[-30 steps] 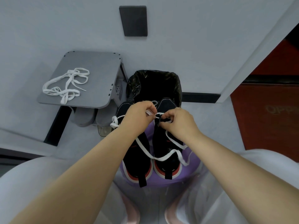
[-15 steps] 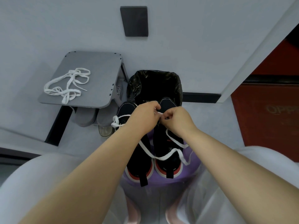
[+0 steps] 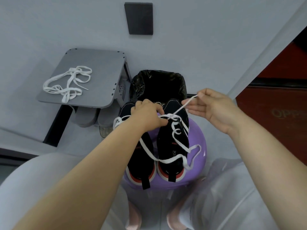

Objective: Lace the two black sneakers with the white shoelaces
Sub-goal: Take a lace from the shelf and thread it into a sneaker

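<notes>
A bag-lined bin (image 3: 180,83) stands behind the toes of the black sneakers (image 3: 139,163), closing the far side. Slack white shoelace (image 3: 167,161) loops across one (a snag for any reach). Floor right of the purple stool (image 3: 197,133) lies open; a grey side table (image 3: 103,67) crowds the left.

sneaker (image 3: 142,155) front under left hand (image 3: 146,117), lettering (image 3: 289,113) cropped

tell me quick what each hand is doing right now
Left hand: closed, pinching the lace down at the sneaker.
Right hand: closed, pinching the lace's end, strand taut.
</notes>
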Demonstrator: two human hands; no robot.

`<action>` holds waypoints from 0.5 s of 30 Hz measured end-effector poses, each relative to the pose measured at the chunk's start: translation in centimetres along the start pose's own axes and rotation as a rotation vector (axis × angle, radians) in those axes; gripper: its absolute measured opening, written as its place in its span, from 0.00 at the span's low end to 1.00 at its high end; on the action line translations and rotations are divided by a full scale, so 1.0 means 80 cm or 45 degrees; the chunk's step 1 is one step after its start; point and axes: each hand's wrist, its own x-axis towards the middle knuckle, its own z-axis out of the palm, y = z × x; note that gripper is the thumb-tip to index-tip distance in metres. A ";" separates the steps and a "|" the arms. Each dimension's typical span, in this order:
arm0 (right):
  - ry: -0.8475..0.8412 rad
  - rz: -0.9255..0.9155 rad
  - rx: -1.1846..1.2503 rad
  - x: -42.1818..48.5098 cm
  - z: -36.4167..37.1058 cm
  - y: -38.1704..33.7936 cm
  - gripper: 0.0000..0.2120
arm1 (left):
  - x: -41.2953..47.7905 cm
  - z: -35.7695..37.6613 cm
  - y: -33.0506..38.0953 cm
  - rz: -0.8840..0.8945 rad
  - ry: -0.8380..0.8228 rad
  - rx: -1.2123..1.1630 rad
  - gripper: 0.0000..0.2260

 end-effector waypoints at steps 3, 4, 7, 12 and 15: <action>0.157 -0.088 0.397 0.000 -0.016 -0.021 0.13 | 0.000 0.000 -0.001 -0.027 -0.026 -0.032 0.10; 0.280 -0.135 0.428 0.002 -0.023 -0.027 0.12 | 0.000 0.000 0.000 -0.030 -0.026 -0.028 0.10; 0.579 -0.301 -0.177 0.006 -0.028 -0.027 0.09 | 0.000 -0.002 -0.002 -0.016 0.004 -0.007 0.08; 0.058 -0.302 -1.478 0.016 0.028 0.024 0.07 | -0.002 -0.003 -0.007 0.006 -0.015 -0.174 0.09; -0.005 -0.191 -1.635 0.023 0.041 0.044 0.05 | -0.001 0.003 -0.005 0.075 -0.016 -0.149 0.09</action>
